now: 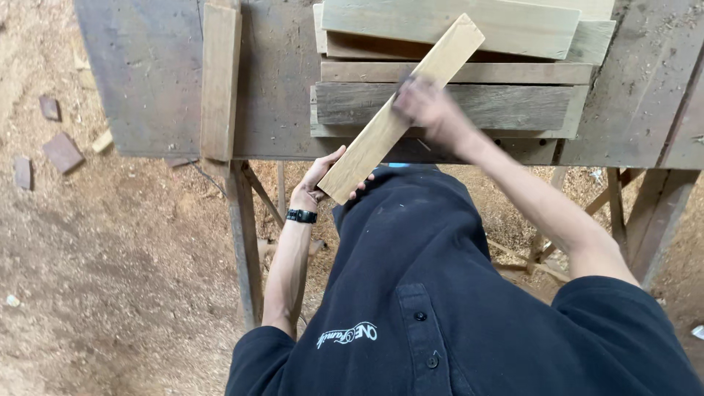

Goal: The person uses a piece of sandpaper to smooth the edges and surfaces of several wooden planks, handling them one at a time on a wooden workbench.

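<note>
Hands held a pale wooden slat (400, 110) slanting across the middle of the frame, its top end near the upper middle and its low end near the centre. The left hand (323, 176) was at the low end, fingers (363, 187) curled under the wood and thumb on the side, with a black watch (301, 215) on the wrist. The right hand (425, 106) was blurry and pressed on the slat's middle; I could not tell if its fingers were closed around it. The slat lay over a stack of boards (513, 103) at the top of the frame. The stack sat on a dark old bench (147, 88). Another narrow plank (220, 81) lay on the bench in the upper left. Sawdust floor (110, 257) filled the left side, with small wood scraps (62, 152) on it.
</note>
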